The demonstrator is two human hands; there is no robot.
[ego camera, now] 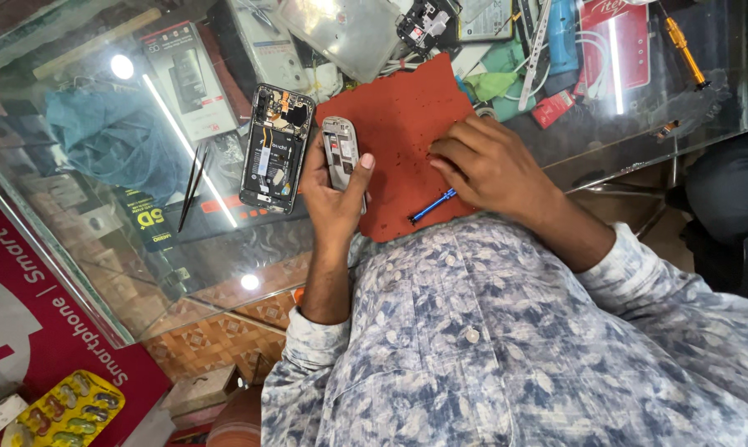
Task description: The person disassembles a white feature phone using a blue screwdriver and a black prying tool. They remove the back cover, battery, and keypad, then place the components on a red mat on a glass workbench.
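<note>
Your left hand (pixel 334 194) is clamped around a small grey phone body (pixel 339 153), back cover off and its innards exposed, held upright at the left edge of the red work mat (pixel 399 116). The thumb presses one long side and the fingers wrap the other. Your right hand (pixel 488 165) rests on the mat with fingertips pinched together on something too small to make out; whether anything sits between them cannot be told. A blue screwdriver (pixel 432 206) lies just near that hand, on the mat's near edge.

Judgement: the phone body is light and rigid but fragile where its board shows. Keep your hold on the side rails, off the open face. A larger opened smartphone (pixel 276 149) lies on the glass counter (pixel 93 248) just left of it.
</note>
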